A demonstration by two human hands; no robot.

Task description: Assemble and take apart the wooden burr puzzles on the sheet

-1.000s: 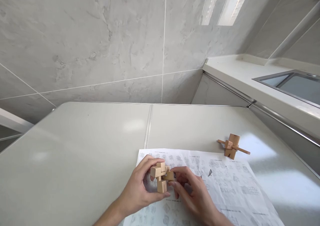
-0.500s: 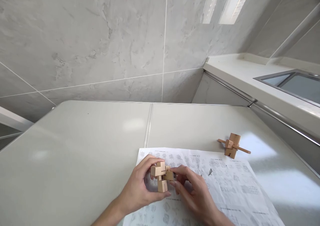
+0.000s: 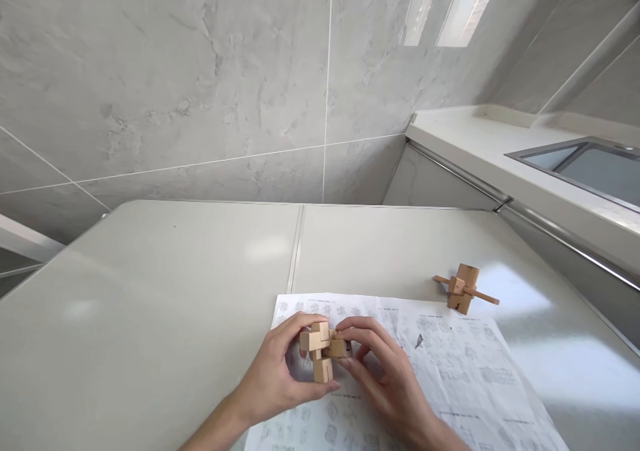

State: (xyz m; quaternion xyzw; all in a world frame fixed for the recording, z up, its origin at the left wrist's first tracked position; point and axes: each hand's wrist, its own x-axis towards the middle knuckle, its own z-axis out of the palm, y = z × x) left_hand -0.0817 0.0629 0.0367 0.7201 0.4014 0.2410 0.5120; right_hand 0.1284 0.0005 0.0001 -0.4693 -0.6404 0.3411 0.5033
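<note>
A small wooden interlocking puzzle (image 3: 323, 351) of pale blocks is held just above a printed instruction sheet (image 3: 450, 371). My left hand (image 3: 273, 378) wraps round its left side, thumb under and fingers over the top. From the right, my right hand (image 3: 385, 378) pinches a block of the same puzzle with thumb and fingertips. Both hands are closed on it.
A second wooden puzzle (image 3: 463, 289) with a thin stick through it sits on the white table (image 3: 150, 304) at the right, beyond the sheet. A counter with a sink (image 3: 590, 164) runs along the right. A tiled wall stands behind.
My right hand's fingers have curled further over the top right of the puzzle. The puzzle and my left hand stay nearly in place.
</note>
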